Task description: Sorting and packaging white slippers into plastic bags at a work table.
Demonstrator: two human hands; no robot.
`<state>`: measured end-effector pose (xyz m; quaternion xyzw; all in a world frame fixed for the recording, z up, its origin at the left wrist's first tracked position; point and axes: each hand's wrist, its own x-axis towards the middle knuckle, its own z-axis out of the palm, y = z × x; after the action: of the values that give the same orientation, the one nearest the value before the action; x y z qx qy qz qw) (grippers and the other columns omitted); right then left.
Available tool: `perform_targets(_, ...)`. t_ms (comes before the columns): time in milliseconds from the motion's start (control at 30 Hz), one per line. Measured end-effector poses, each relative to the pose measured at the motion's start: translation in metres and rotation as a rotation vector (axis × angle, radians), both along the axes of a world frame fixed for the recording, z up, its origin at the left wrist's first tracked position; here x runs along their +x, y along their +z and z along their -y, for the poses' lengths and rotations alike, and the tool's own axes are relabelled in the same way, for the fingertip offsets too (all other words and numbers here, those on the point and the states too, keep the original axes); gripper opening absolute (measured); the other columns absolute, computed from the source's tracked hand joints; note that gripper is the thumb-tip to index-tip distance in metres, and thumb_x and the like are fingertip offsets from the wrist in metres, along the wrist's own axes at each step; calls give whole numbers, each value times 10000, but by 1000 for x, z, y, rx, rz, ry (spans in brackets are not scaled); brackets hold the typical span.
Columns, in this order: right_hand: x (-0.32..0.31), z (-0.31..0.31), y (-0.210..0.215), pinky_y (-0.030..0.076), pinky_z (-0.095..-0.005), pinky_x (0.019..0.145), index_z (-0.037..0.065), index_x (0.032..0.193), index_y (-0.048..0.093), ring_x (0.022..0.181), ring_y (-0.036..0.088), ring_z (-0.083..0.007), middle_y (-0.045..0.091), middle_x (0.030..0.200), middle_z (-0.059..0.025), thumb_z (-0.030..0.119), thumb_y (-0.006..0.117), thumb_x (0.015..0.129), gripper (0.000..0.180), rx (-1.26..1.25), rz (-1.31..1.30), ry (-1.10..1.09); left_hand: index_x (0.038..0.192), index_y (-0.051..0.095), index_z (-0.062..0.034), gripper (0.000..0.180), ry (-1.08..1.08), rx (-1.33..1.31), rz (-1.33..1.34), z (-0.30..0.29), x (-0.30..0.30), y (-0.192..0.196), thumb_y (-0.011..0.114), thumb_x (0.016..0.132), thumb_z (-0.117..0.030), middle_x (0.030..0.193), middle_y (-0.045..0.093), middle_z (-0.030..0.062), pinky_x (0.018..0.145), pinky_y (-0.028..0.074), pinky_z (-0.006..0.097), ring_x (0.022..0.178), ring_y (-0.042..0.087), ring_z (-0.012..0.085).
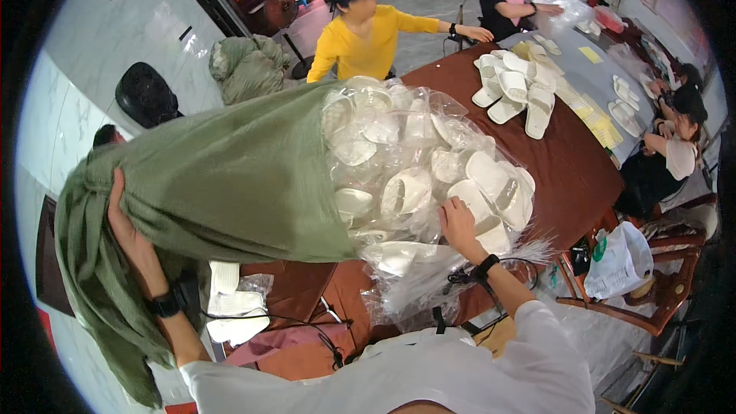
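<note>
Brown table: hands on slipper bag.

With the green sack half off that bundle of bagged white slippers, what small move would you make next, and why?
Probably pull the green sack further back with the left hand, while the right hand steadies the clear bag of slippers: half the bundle lies bare, the rest remains inside.

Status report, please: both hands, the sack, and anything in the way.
Left hand grips green sack. Right hand on bagged white slippers spilling out. Loose slippers ahead on table.
</note>
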<state>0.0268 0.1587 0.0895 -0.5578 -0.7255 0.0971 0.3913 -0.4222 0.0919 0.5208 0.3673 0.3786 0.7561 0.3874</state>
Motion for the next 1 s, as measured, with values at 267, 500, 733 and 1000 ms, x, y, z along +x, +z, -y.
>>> perform_targets(267, -62, -21, 105, 330, -495, 994, 14, 1273, 446, 1177, 382, -439, 377, 1252, -284, 80, 587, 790, 507, 245, -407, 98, 1217, 547, 6, 356, 178, -11, 77, 108, -46, -46, 625, 912, -160, 1241, 572, 136, 972, 435, 393, 1111, 553, 260)
perform_targets(500, -131, -99, 160, 289, -529, 1022, 119, 1280, 516, 1202, 401, -432, 467, 1279, -197, 379, 675, 795, 573, 334, 137, 209, 1141, 578, 14, 320, 352, -72, 87, 131, -68, -83, 652, 891, -172, 1135, 619, 136, 910, 474, 406, 1026, 596, 268)
perform_targets(733, -144, -100, 106, 386, -496, 904, 97, 1117, 599, 1054, 505, -365, 526, 1127, -152, 300, 675, 753, 424, 135, 293, 367, 1158, 568, 15, 338, 440, -81, 215, 196, -79, -112, 642, 897, -187, 1176, 603, 148, 933, 461, 421, 1059, 582, 290)
perform_targets(1000, -149, -98, 93, 397, -455, 932, 111, 1032, 670, 1089, 504, -320, 529, 1168, -113, 242, 684, 739, 321, 0, 551, 433, 1190, 557, 3, 348, 585, -66, 260, 251, -46, -143, 628, 907, -187, 1193, 592, 147, 944, 447, 417, 1081, 567, 288)
